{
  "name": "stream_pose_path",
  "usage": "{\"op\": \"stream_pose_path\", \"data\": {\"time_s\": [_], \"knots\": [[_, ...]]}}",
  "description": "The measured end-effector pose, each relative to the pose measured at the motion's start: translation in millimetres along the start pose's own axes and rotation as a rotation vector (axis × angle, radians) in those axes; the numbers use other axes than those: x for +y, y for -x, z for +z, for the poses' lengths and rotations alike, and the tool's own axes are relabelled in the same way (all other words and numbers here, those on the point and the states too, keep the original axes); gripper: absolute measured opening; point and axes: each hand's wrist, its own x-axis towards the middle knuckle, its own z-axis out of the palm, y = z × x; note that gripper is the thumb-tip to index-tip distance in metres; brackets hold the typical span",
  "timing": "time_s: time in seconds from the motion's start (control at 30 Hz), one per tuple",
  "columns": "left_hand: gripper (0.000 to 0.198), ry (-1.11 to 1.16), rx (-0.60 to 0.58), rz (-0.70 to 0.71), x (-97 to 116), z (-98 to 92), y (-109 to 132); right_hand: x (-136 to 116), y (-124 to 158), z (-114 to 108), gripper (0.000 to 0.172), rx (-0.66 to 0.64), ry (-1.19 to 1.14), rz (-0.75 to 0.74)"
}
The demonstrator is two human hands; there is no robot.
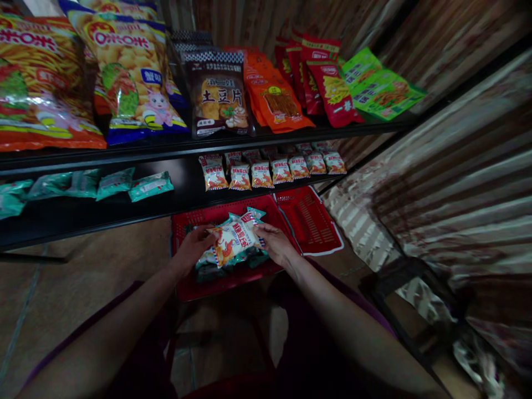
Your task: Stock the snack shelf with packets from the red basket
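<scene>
Both my hands hold a small white snack packet (233, 239) with a red shrimp picture, over a red plastic basket (199, 285) on the floor. My left hand (194, 247) grips the packet's left edge, fingers curled. My right hand (274, 242) pinches its right edge. Teal packets (245, 259) lie in the basket under it. A row of the same white shrimp packets (274, 169) stands on the lower black shelf (124, 208) just above the basket.
Teal packets (114, 183) lie at the left of the lower shelf. Large snack bags (133, 72), dark potato-chip packs (219, 100), orange, red and green packets (380, 88) fill the upper shelf. A second red basket (310, 221) leans to the right. Corrugated wall (436, 183) at right.
</scene>
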Motion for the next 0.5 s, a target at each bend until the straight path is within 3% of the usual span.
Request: {"op": "stream_pose_path", "data": {"time_s": [0.1, 0.17, 0.27, 0.5], "knots": [[0.029, 0.149, 0.098, -0.091, -5, -3.6, -1, 6, -6, 5, 0.034, -0.004, -0.063, -0.033], [0.024, 0.171, 0.103, -0.090, -10, -5.5, -2, 12, -8, 11, 0.036, 0.000, -0.099, -0.025], [0.022, 0.122, 0.118, 0.004, -12, -9.0, -5, 18, -7, 20, 0.037, 0.009, -0.123, -0.009], [0.011, 0.011, 0.337, 0.208, -6, -21.1, -19, 22, 11, 28, 0.042, -0.085, -0.080, -0.017]]}}
